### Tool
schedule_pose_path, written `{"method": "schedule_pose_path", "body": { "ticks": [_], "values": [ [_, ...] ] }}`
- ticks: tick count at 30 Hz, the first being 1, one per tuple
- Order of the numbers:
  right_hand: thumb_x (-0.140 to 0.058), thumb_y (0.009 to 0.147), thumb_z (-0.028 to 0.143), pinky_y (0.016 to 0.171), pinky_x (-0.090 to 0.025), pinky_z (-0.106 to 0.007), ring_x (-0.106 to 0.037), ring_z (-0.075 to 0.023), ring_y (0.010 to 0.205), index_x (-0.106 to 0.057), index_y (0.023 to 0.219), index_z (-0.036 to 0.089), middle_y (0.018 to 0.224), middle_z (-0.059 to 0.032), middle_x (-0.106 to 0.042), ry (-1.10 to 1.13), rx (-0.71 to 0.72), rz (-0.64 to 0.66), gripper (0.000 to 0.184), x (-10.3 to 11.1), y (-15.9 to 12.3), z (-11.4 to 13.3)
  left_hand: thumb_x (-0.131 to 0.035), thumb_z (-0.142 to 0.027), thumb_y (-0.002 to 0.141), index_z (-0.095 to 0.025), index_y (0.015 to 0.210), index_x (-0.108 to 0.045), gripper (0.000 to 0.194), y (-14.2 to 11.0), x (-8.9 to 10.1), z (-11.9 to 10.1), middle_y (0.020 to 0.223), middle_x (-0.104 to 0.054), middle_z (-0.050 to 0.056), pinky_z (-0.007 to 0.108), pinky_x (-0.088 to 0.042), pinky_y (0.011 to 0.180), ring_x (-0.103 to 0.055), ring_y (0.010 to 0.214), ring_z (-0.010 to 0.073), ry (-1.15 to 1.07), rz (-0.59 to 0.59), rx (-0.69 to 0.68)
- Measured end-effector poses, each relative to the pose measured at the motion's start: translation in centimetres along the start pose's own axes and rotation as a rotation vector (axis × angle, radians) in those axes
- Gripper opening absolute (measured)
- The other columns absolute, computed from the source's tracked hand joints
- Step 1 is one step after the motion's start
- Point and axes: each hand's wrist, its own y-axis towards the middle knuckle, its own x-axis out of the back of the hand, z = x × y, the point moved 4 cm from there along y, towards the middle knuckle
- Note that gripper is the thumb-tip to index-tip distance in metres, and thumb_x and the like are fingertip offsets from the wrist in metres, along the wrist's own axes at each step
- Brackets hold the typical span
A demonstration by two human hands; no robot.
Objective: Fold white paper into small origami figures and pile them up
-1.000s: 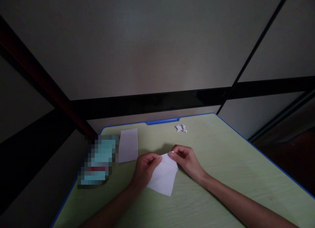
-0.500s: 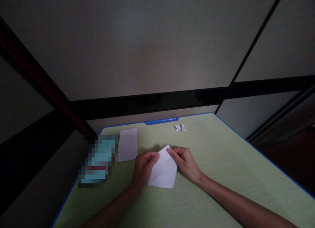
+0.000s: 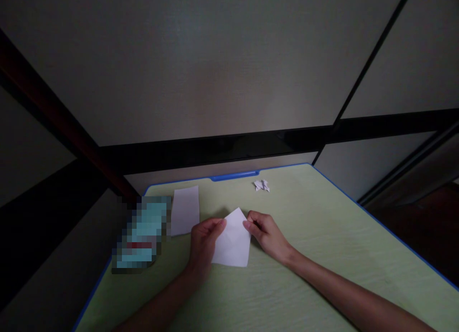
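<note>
A white sheet of paper (image 3: 232, 246) with a pointed top edge is held between my two hands, above the table. My left hand (image 3: 205, 241) pinches its left side near the top, thumb on the front face. On the opposite edge, my right hand (image 3: 267, 234) grips the paper between thumb and curled fingers. Faint crease lines show on the sheet. Beyond the hands lies a small folded white paper piece (image 3: 261, 185). To the left rests a flat stack or sheet of white paper (image 3: 185, 210).
A pixelated light-blue object (image 3: 143, 234) lies at the table's left edge. The pale green table (image 3: 322, 255) has a blue rim and a blue pen-tray strip (image 3: 234, 176) at its far side. Behind it rises a panelled wall (image 3: 215, 74) with a black band.
Both hands have shifted slightly left with the paper. My left hand has slid a little outward, and more of the paper's pointed top shows between the thumbs.
</note>
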Motion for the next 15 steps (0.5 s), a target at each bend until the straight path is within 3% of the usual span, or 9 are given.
{"method": "schedule_pose_path", "body": {
  "ticks": [5,10,15],
  "values": [
    [-0.046,0.073,0.038,0.043,-0.019,-0.021,-0.026,-0.0079,0.046,-0.035,0.052,0.017,0.048,0.0052,-0.028,0.065,-0.025,-0.036,0.031,0.12,0.07,-0.27,-0.060,-0.036,0.059,-0.010,0.058,-0.060,0.025,-0.03,-0.08,-0.04,0.047,-0.050,-0.003,0.018,-0.028,0.040,-0.040,0.041,0.0071,-0.021,-0.006,-0.013],
    [-0.047,0.071,0.042,0.043,-0.017,-0.021,-0.023,-0.0071,0.046,-0.031,0.050,0.018,0.049,0.0061,-0.024,0.236,-0.066,0.028,0.036,-0.08,0.48,-0.47,-0.063,-0.033,0.057,-0.011,0.055,-0.057,0.023,-0.06,-0.10,0.08,0.046,-0.050,-0.004,0.019,-0.029,0.040,-0.041,0.041,0.0076,-0.125,-0.029,0.023],
    [-0.052,0.067,0.040,0.042,-0.015,-0.021,-0.023,-0.0068,0.044,-0.030,0.048,0.018,0.046,0.0064,-0.025,0.373,-0.080,-0.010,0.036,0.18,0.09,-0.43,-0.062,-0.033,0.057,-0.011,0.052,-0.055,0.023,-0.26,-0.78,0.24,0.044,-0.050,-0.003,0.021,-0.031,0.044,-0.043,0.043,0.0089,-0.203,0.079,0.056]
  ]
}}
